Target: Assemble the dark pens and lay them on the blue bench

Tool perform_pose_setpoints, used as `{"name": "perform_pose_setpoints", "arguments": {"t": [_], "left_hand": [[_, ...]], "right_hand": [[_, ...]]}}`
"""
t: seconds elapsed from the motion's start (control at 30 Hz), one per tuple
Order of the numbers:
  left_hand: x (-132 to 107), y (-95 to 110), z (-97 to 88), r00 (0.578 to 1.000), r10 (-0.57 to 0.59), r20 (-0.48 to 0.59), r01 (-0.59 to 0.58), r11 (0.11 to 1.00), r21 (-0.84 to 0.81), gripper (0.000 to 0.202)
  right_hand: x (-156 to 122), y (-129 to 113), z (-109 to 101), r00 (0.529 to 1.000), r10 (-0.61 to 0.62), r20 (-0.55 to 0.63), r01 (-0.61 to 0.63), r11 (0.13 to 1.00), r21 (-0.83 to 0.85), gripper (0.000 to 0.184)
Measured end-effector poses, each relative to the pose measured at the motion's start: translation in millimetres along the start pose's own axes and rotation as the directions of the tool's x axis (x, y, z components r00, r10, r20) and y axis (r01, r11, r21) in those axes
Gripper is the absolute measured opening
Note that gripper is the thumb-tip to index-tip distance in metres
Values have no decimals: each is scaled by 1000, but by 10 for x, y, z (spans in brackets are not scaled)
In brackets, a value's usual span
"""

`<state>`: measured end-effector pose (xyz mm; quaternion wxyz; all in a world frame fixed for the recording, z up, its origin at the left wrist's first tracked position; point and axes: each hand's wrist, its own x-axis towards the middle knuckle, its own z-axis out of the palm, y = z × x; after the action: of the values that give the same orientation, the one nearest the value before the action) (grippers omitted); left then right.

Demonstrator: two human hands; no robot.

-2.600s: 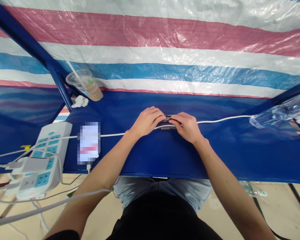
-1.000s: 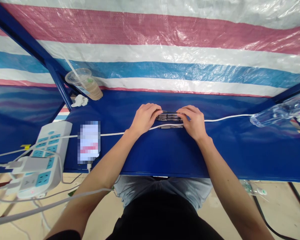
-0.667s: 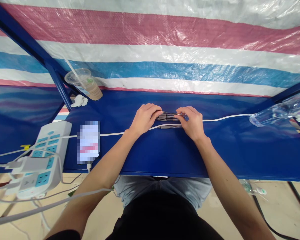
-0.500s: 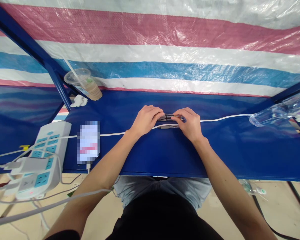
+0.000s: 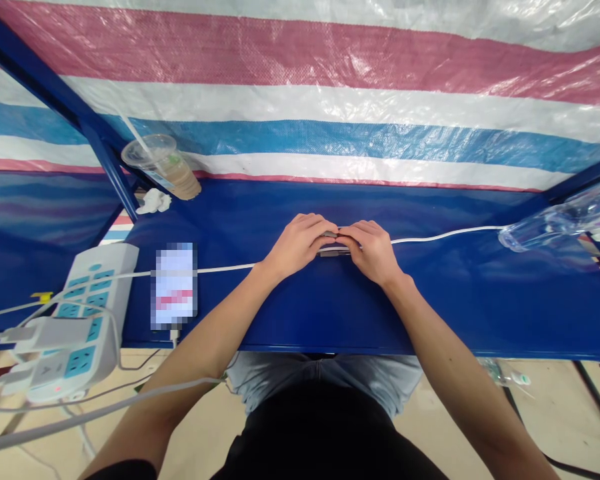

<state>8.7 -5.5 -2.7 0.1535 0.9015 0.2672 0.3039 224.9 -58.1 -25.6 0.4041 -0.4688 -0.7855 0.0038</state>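
My left hand [image 5: 299, 244] is closed, thumb and fingers pinching a slim dark pen-like piece [image 5: 330, 234]. Opposite it, my right hand [image 5: 369, 249] is closed on the same small bundle, fingertips meeting those of the left. Most of what they hold is covered by the fingers. Just below, another dark pen-like stick [image 5: 333, 253] with a grey part lies on the blue table [image 5: 305, 313]. A white cable [image 5: 445, 236] runs across the table and passes beneath both hands.
At left are a phone [image 5: 175, 287] with a blurred screen and a white power strip [image 5: 123, 267] full of plugs. Behind stand a plastic cup [image 5: 177, 177] and crumpled tissue [image 5: 154, 201]. A clear bottle [image 5: 540, 228] lies at right. Striped sheeting [image 5: 300, 100] hangs behind.
My right hand has moved left, and the two hands' fingertips now meet. The dark pieces between them, more exposed before, are mostly covered. The view has shifted slightly.
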Motion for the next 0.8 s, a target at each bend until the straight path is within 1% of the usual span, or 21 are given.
{"name": "perform_pose_setpoints", "arguments": {"t": [0.07, 0.17, 0.23, 0.3, 0.37, 0.53, 0.6, 0.63, 0.7, 0.8], "left_hand": [[5, 15, -31, 1000, -16, -14, 16, 1000, 3, 23], [11, 25, -75, 996, -79, -32, 80, 996, 24, 34], [13, 9, -85, 994, -107, -23, 108, 993, 50, 39], [14, -25, -75, 994, -107, -10, 107, 991, 77, 44], [13, -62, -53, 996, -92, -19, 94, 992, 84, 40], [9, -85, -44, 997, -22, -70, 24, 999, 37, 19], [10, -66, -62, 996, -17, -86, 20, 999, 35, 19], [11, -58, -69, 996, -27, -90, 31, 999, 35, 23], [13, -51, -73, 996, -61, -64, 64, 997, 37, 31], [11, -79, -51, 995, -96, 20, 94, 994, 60, 41]], "right_hand": [[9, -3, -13, 1000, 24, -6, -24, 1000, 0, 24], [26, -13, -30, 997, 65, -39, -65, 998, 15, 19], [33, -15, -40, 995, 80, -67, -78, 997, 29, 16], [31, -9, -46, 994, 82, -77, -80, 996, 29, 16], [22, 7, -47, 995, 76, -65, -75, 997, 16, 16], [-5, 51, -33, 999, 51, -14, -51, 998, -37, 24], [-6, 52, -33, 998, 56, -17, -57, 997, -47, 26], [-3, 48, -35, 998, 63, -25, -64, 997, -43, 25], [6, 36, -43, 996, 81, -48, -82, 996, -21, 21], [18, 20, -58, 992, 90, -84, -90, 996, 11, 17]]}}
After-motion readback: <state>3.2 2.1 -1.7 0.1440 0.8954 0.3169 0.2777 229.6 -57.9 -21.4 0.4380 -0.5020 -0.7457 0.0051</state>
